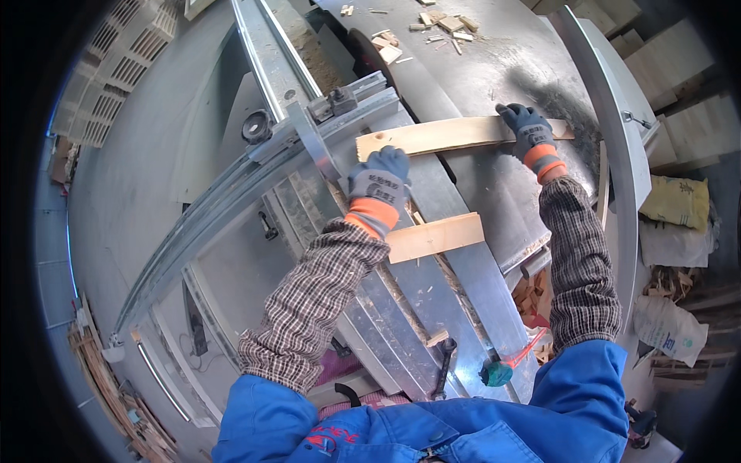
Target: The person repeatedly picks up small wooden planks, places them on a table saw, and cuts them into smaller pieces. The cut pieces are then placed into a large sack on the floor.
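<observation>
A long pale wooden board (444,134) lies crosswise over the metal saw table, slightly bowed in this view. My left hand (378,184), in a grey-blue glove with an orange cuff, is closed at the board's left end, its fingertips on the near edge. Toward the board's right end my right hand (531,137), gloved alike, wraps over it with the fingers reaching the far edge. Just below my left hand a shorter wooden piece (436,237) rests on the table slats, apart from the long board. Checked sleeves cover both forearms.
Wood offcuts (448,25) lie scattered at the far side. A metal fence (355,108) with a black knob (256,126) stands left. Near my body are a wrench (444,367) and a green-headed tool (496,373) with a red handle. A long metal guard (617,116) borders the right.
</observation>
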`<control>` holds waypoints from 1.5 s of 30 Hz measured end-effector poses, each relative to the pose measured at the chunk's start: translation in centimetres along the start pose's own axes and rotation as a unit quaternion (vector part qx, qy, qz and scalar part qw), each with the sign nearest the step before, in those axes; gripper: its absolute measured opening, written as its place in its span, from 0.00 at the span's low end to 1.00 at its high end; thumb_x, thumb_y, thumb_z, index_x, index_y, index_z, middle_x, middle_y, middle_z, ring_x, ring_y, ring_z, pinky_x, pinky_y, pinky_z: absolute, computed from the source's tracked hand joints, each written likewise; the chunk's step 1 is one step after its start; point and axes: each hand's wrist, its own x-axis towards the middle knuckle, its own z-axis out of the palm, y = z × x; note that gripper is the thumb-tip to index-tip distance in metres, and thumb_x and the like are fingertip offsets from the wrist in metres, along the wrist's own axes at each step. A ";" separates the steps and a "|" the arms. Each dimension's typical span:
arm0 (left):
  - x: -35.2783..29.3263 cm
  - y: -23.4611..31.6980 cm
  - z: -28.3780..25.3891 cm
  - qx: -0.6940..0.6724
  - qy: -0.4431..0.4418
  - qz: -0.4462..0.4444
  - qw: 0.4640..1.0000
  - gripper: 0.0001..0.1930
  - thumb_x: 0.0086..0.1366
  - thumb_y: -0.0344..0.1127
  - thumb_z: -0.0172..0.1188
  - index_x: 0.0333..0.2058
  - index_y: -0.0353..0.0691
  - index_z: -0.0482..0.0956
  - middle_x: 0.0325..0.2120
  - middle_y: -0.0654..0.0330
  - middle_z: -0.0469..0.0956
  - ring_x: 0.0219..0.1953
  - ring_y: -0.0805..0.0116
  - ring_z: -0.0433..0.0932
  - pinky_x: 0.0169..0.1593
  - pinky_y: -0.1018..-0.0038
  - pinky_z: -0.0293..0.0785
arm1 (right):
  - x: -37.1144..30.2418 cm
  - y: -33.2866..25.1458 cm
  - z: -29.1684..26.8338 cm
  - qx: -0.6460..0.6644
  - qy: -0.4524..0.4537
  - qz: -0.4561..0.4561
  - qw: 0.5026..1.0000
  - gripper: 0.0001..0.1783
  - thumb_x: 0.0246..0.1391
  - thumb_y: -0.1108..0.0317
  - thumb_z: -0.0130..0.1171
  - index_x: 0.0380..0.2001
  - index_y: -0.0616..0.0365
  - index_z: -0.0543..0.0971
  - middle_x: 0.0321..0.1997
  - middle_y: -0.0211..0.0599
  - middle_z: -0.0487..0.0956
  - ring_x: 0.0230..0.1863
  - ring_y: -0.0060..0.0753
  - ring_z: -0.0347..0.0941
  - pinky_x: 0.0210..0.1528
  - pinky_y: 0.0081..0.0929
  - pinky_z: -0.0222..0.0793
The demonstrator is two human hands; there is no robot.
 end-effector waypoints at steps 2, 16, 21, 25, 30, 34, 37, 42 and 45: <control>0.5 0.6 -0.5 -0.026 0.016 0.012 0.999 0.22 0.56 0.43 0.63 0.48 0.42 0.73 0.43 0.57 0.75 0.44 0.58 0.79 0.42 0.60 0.78 | 1.4 -0.4 -0.4 -0.022 -0.038 -0.001 0.999 0.36 0.39 0.49 0.74 0.54 0.42 0.76 0.54 0.33 0.75 0.57 0.44 0.70 0.57 0.41 0.70; 8.4 -2.4 -1.0 -0.003 -0.073 -0.164 0.984 0.57 0.48 0.57 0.73 0.68 0.39 0.50 0.69 0.51 0.52 0.59 0.56 0.73 0.55 0.63 0.76 | 11.2 -4.5 -1.7 -0.004 -0.035 -0.051 0.998 0.40 0.35 0.56 0.77 0.57 0.38 0.75 0.57 0.28 0.74 0.58 0.42 0.71 0.57 0.39 0.72; 8.9 -2.5 -1.0 -0.031 -0.066 -0.151 0.986 0.55 0.49 0.53 0.73 0.68 0.37 0.51 0.69 0.49 0.53 0.59 0.57 0.73 0.56 0.65 0.75 | 12.0 -4.8 -1.4 -0.017 -0.062 -0.047 0.997 0.41 0.35 0.56 0.78 0.58 0.37 0.75 0.58 0.27 0.74 0.59 0.42 0.71 0.58 0.39 0.72; 9.5 -2.0 -0.5 -0.029 -0.076 -0.182 0.980 0.55 0.49 0.52 0.74 0.67 0.36 0.51 0.69 0.46 0.52 0.57 0.55 0.75 0.57 0.64 0.74 | 12.1 -4.6 -1.6 -0.029 -0.060 -0.065 0.996 0.42 0.34 0.56 0.78 0.57 0.38 0.74 0.57 0.27 0.74 0.58 0.41 0.71 0.58 0.37 0.72; 9.2 -2.8 0.2 -0.064 -0.032 -0.159 0.985 0.56 0.48 0.50 0.74 0.68 0.39 0.48 0.69 0.45 0.51 0.56 0.49 0.76 0.57 0.64 0.74 | 12.3 -4.5 -1.3 -0.020 -0.033 -0.073 0.997 0.42 0.34 0.56 0.78 0.57 0.38 0.74 0.58 0.27 0.74 0.59 0.40 0.70 0.58 0.36 0.72; 8.9 -2.8 0.8 -0.087 -0.016 -0.164 0.982 0.53 0.47 0.47 0.76 0.65 0.40 0.50 0.66 0.45 0.54 0.56 0.47 0.75 0.56 0.63 0.74 | 12.5 -4.9 -1.5 -0.028 -0.083 -0.054 0.995 0.41 0.36 0.57 0.77 0.58 0.38 0.74 0.58 0.26 0.74 0.59 0.42 0.71 0.58 0.38 0.72; 8.9 -2.7 0.2 -0.057 -0.016 -0.145 0.988 0.60 0.49 0.50 0.75 0.69 0.36 0.41 0.69 0.46 0.51 0.54 0.55 0.79 0.53 0.66 0.77 | 12.1 -4.7 -1.4 -0.019 -0.065 -0.055 0.996 0.41 0.36 0.57 0.77 0.58 0.38 0.74 0.58 0.26 0.73 0.59 0.42 0.70 0.58 0.38 0.72; 8.6 -2.5 0.1 -0.086 -0.003 -0.157 0.984 0.52 0.48 0.47 0.75 0.64 0.42 0.50 0.65 0.48 0.54 0.56 0.49 0.75 0.56 0.63 0.75 | 11.7 -4.8 -1.6 -0.001 -0.066 -0.040 0.997 0.39 0.38 0.62 0.77 0.58 0.37 0.74 0.59 0.26 0.74 0.62 0.41 0.70 0.59 0.38 0.72; 8.6 -2.4 -0.1 -0.082 -0.003 -0.156 0.984 0.52 0.49 0.48 0.75 0.65 0.42 0.49 0.65 0.48 0.54 0.56 0.49 0.75 0.56 0.63 0.75 | 11.6 -4.5 -1.4 -0.002 -0.052 -0.039 0.998 0.40 0.37 0.62 0.77 0.58 0.38 0.74 0.57 0.27 0.75 0.61 0.42 0.71 0.58 0.38 0.73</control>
